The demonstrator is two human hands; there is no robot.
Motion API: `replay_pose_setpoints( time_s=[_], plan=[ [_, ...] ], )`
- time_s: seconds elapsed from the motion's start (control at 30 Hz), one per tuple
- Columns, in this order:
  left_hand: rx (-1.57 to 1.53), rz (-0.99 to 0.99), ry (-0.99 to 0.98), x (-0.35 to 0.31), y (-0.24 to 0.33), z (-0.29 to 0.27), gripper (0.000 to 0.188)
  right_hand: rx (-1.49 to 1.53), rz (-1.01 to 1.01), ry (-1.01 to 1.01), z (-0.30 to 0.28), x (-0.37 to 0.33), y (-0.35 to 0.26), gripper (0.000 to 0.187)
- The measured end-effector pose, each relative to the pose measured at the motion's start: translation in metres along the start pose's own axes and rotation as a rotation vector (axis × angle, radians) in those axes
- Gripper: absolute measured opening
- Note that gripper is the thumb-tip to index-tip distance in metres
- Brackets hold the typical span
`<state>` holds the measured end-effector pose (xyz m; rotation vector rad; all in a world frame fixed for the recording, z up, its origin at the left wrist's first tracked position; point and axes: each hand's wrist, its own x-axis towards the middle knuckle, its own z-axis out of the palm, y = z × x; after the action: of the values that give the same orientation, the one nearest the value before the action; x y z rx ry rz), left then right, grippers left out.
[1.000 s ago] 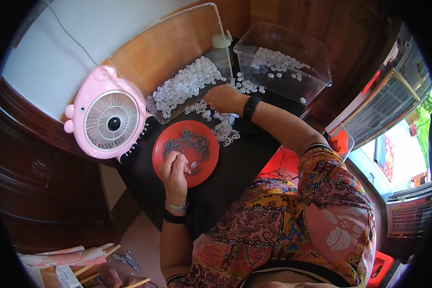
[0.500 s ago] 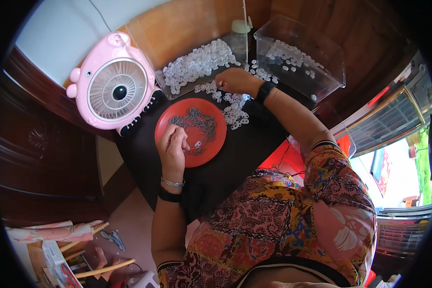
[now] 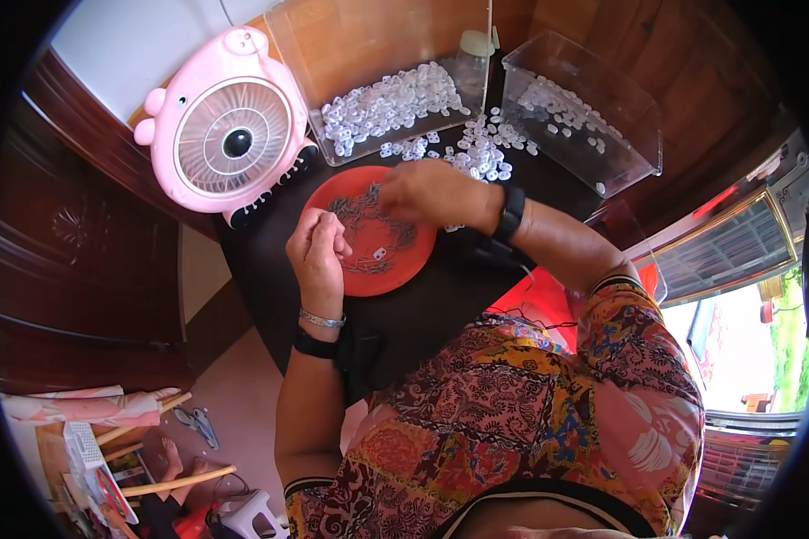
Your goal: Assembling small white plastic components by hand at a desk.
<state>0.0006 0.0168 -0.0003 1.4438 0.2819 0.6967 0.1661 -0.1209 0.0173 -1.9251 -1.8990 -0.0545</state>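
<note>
A round red plate (image 3: 375, 286) carries a loose ring of small grey metal-looking pieces (image 3: 403, 235), too fine to name. One small white plastic piece with two holes (image 3: 379, 254) lies among them. My left hand (image 3: 317, 247) is closed in a pinch over the plate's left side; whatever its fingertips hold is hidden. Reaching across the plate's far right rim is my right hand (image 3: 436, 193), blurred, its fingers curled together. What it may hold does not show. Beyond it, similar white pieces (image 3: 485, 148) lie scattered in a pile on the black tabletop (image 3: 279, 296).
A clear box (image 3: 333, 153) full of white pieces stands behind the plate, a clear jar with a pale green lid (image 3: 476, 45) behind it. Another clear bin (image 3: 634, 162) holds more at the right. A pink pig-shaped fan (image 3: 234, 135) stands on the left.
My right hand has moved from the pile of white pieces toward me and over the plate. My left hand stays pinched at the plate's left side. The whole view has shifted slightly.
</note>
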Motion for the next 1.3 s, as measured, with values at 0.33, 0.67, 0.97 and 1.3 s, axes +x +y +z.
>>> replay_pose_setpoints(
  time_s=[0.33,0.67,0.97,1.3],
  plan=[
    [-0.069,-0.049,0.073,0.006,-0.003,-0.003,0.024,0.102,-0.055,-0.28,0.032,0.015,-0.023,0.018],
    [-0.082,-0.068,0.073,0.005,-0.003,-0.002,0.025,0.145,-0.097,-0.228,0.023,0.01,-0.023,0.018],
    [-0.146,-0.095,0.053,0.006,-0.007,-0.004,0.018,0.129,-0.08,-0.131,0.024,0.014,-0.018,0.014],
    [-0.082,-0.303,-0.182,0.003,-0.001,-0.001,0.029,0.32,-0.111,0.302,-0.006,0.029,-0.033,0.015]
  ],
)
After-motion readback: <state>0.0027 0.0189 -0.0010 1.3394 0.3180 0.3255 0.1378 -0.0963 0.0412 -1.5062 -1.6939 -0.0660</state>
